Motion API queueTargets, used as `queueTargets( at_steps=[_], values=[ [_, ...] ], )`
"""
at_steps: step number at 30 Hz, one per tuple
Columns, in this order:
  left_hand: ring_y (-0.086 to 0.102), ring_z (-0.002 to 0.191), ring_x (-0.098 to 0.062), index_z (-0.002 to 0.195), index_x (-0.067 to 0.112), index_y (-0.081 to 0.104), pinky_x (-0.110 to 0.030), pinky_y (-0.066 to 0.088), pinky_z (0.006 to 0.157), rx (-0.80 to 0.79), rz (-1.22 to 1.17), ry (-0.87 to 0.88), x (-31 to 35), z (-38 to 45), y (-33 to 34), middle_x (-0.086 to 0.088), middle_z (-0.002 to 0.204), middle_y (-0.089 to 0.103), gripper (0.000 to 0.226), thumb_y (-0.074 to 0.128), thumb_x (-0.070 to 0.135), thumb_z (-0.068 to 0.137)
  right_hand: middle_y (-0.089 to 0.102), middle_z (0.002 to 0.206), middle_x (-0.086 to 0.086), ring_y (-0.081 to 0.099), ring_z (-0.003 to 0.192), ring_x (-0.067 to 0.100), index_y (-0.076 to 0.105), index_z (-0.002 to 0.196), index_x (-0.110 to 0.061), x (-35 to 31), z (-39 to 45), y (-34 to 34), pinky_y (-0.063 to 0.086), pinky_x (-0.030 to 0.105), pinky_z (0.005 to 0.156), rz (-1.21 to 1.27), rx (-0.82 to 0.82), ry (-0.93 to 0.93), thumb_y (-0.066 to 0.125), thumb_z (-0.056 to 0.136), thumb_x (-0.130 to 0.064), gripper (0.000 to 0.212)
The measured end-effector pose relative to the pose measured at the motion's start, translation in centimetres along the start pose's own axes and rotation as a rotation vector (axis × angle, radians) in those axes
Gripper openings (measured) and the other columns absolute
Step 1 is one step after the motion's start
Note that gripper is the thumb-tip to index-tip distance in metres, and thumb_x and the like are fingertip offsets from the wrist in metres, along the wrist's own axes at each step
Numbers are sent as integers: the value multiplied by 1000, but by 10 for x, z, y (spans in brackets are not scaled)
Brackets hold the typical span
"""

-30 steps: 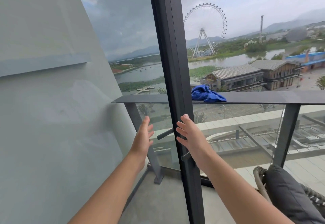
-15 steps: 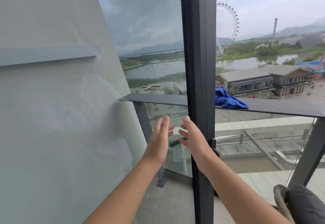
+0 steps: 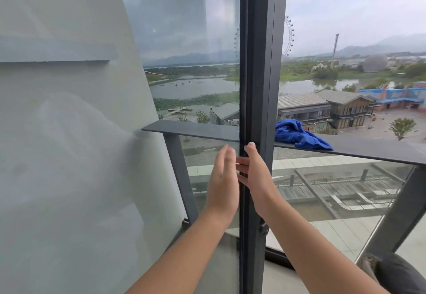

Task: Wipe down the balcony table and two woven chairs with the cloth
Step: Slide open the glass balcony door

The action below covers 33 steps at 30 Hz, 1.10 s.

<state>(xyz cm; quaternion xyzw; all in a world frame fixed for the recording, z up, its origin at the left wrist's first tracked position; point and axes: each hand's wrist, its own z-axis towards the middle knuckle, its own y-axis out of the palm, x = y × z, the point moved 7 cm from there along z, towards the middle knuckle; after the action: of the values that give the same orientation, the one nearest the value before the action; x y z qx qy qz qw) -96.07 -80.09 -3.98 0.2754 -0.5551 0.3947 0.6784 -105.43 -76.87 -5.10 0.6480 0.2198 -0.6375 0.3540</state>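
Both hands at door frame, cloth out on railing.
L hand [image 3: 222, 179] flat, fingers straight, just left of dark frame [image 3: 254, 109]; R hand [image 3: 254, 176] fingers straight, on frame. Blue cloth [image 3: 299, 135] bunched on far rail top [image 3: 207, 132], right of frame.

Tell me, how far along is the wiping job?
Nothing looks wiped yet. The blue cloth lies bunched on the balcony railing, untouched. Both hands are at the dark door frame: left hand open beside it, right hand flat against it. The table and both chairs remain.
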Motion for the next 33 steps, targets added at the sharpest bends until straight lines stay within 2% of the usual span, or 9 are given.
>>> queueTargets(
  at_steps=[1,5,9,12,14,20,25,29,33],
  values=[
    [44,140,-4,154,41,36,-35,30,118,-9,-4,-7,-1,7,-2,13,151,50,76,28,77,88,71,121,6,68,114,19,61,128,-28,-1,6,1,47,45,111,26,9,10,35,108,-57,43],
    [42,142,-6,155,34,37,-34,28,118,-47,-18,-5,-7,34,-11,12,153,47,68,28,71,98,67,131,4,62,122,19,58,141,-16,-10,22,11,44,44,114,23,16,21,31,109,-53,56],
    [40,145,-12,156,31,36,-45,26,124,-91,-40,-33,-18,59,-11,7,158,43,73,26,72,97,58,142,3,57,126,19,50,148,-19,-16,30,12,42,43,115,-8,42,16,32,110,-50,53],
    [40,144,-14,156,32,37,-45,26,123,-116,-56,-54,-25,75,-8,6,158,42,74,26,73,96,55,147,1,55,131,18,45,153,-17,-19,36,6,41,43,116,-12,60,18,31,110,-51,56],
    [44,140,-13,157,31,36,-43,28,121,-123,-68,-62,-28,87,-4,7,157,42,68,25,68,101,55,144,-1,56,126,15,48,149,-16,-21,41,0,43,40,112,-18,75,2,31,110,-51,55],
    [45,141,-16,157,27,37,-47,28,122,-126,-100,-74,-27,120,18,3,158,42,65,26,63,104,46,157,1,48,139,18,36,159,-18,-26,61,-29,36,45,121,-39,138,-16,32,110,-51,60],
    [30,150,-10,156,31,38,-33,18,118,-149,-72,-40,-31,149,48,9,162,37,65,26,66,103,49,149,0,52,129,17,41,155,-20,-24,95,-59,38,45,119,-10,182,-10,35,110,-49,54],
    [30,150,-12,156,32,38,-38,19,120,-143,-48,-33,-36,181,68,9,161,37,64,25,66,103,51,136,-6,53,124,15,42,154,-23,-23,130,-77,38,46,119,-7,172,-20,37,110,-48,51],
    [33,149,-13,155,32,39,-42,21,123,-118,-34,-39,-37,219,89,7,161,39,65,26,67,102,49,139,-8,52,124,14,39,156,-23,-27,176,-96,36,47,120,-17,158,-20,39,109,-46,52]
  ],
)
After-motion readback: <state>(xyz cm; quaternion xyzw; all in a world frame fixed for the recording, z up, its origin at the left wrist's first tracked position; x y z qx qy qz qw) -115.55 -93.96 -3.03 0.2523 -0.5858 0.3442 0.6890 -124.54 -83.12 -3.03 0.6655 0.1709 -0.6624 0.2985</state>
